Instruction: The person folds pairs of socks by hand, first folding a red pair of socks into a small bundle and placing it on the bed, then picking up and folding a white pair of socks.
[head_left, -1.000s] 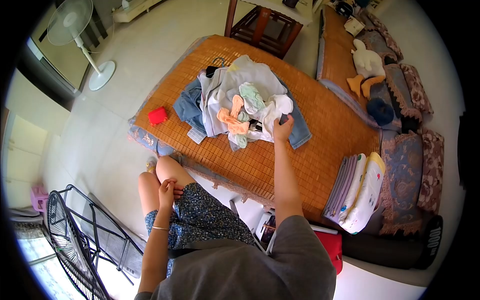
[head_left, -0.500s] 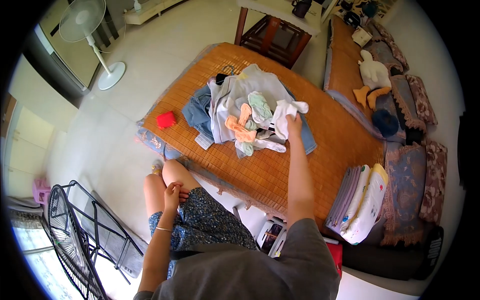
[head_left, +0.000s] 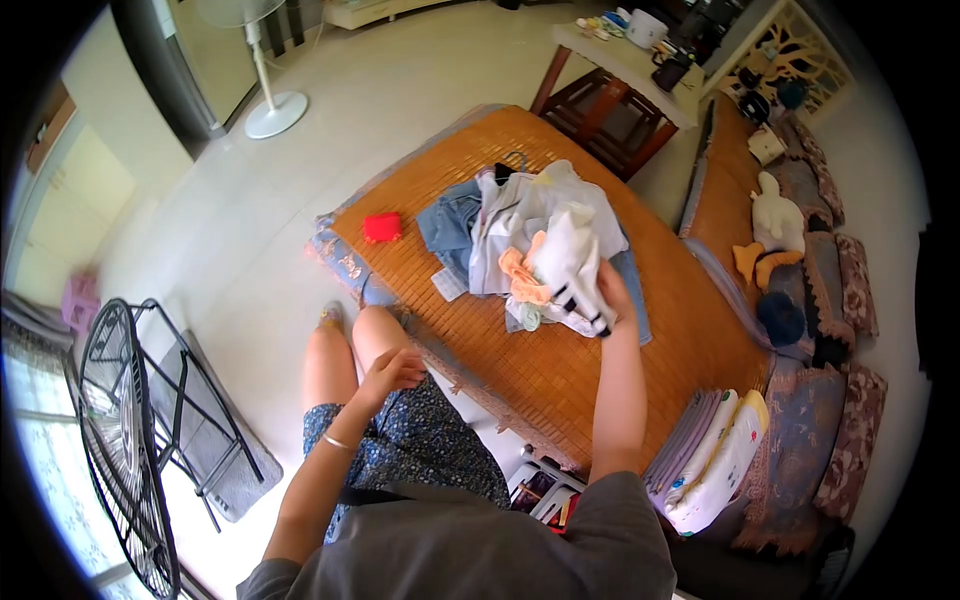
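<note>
My right hand (head_left: 615, 292) is closed on a white sock (head_left: 567, 252) with black stripes, held above the right side of a clothes pile. Below and beside it lie a crumpled orange sock (head_left: 524, 277) and a pale green one (head_left: 528, 317). The pile also has a light grey-white garment (head_left: 497, 228), blue denim (head_left: 447, 224) and a blue hanger hook (head_left: 516, 158). Over my lap, my left hand (head_left: 395, 371) has its fingers stretched out and holds nothing. A small red item (head_left: 382, 227) rests left of the pile.
The pile lies on a bed-like surface with a woven mat (head_left: 520, 385). Folded bedding (head_left: 712, 455) is stacked near its right corner. A wooden chair (head_left: 610, 118) stands behind, a sofa with a plush duck (head_left: 777, 218) at right, and a black fan (head_left: 120, 430) at left.
My right hand has drawn the white sock nearer and turned it, so black stripes show. My left hand has lifted off my thigh and its fingers have straightened. The camera view has shifted.
</note>
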